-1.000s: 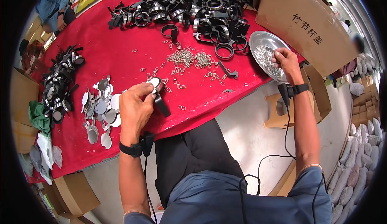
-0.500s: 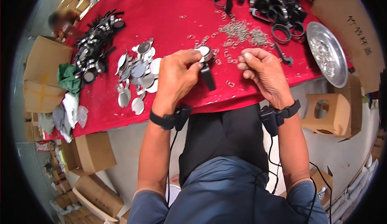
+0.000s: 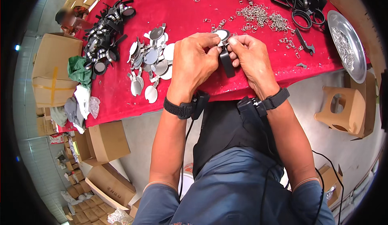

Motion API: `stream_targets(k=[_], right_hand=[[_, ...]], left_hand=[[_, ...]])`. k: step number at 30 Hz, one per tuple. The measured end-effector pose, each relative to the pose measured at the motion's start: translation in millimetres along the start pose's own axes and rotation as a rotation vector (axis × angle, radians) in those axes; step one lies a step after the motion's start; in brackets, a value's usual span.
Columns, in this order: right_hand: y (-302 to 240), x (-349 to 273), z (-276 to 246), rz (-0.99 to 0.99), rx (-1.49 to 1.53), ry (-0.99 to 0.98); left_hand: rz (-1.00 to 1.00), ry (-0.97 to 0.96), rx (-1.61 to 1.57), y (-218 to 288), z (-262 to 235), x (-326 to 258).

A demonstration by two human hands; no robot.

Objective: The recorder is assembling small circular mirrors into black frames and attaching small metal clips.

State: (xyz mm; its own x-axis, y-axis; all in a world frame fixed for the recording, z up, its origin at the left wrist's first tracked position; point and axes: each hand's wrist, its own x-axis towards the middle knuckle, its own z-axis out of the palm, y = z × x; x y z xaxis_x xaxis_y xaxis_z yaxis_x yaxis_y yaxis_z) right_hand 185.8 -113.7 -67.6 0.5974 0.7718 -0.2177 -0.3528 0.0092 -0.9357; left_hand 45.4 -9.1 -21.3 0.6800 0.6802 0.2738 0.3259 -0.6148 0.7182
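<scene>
Silver discs (image 3: 151,61) lie scattered left of centre on the red bench (image 3: 178,6). Left hand (image 3: 195,61) and right hand (image 3: 249,57) together pinch a small round mirror (image 3: 223,43) at upper centre; metal tray (image 3: 348,47) far right.

The left hand (image 3: 194,61) and right hand (image 3: 249,57) cover most of the small black-handled mirror (image 3: 224,51). The heap of black rings (image 3: 299,0) is cut off by the top edge. The metal clips (image 3: 258,14) are too small to make out singly.
</scene>
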Motion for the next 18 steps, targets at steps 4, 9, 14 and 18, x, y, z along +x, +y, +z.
stream_targets(k=[4, 9, 14, 18], right_hand=[[-1.1, -0.7, 4.1, 0.029, -0.072, 0.032], [4.0, 1.4, 4.4, 0.021, -0.052, 0.078], [15.6, 0.8, 5.7, -0.089, -0.341, 0.183], [17.5, 2.4, 7.3, -0.103, -0.429, 0.237]], left_hand=[[0.027, 0.005, 0.036, -0.2, 0.8, 0.1], [0.034, 0.005, 0.054, 3.8, 1.8, 0.6], [0.029, 0.007, 0.066, 3.8, 1.8, -0.2], [0.035, 0.007, 0.072, 6.1, 3.2, 0.3]])
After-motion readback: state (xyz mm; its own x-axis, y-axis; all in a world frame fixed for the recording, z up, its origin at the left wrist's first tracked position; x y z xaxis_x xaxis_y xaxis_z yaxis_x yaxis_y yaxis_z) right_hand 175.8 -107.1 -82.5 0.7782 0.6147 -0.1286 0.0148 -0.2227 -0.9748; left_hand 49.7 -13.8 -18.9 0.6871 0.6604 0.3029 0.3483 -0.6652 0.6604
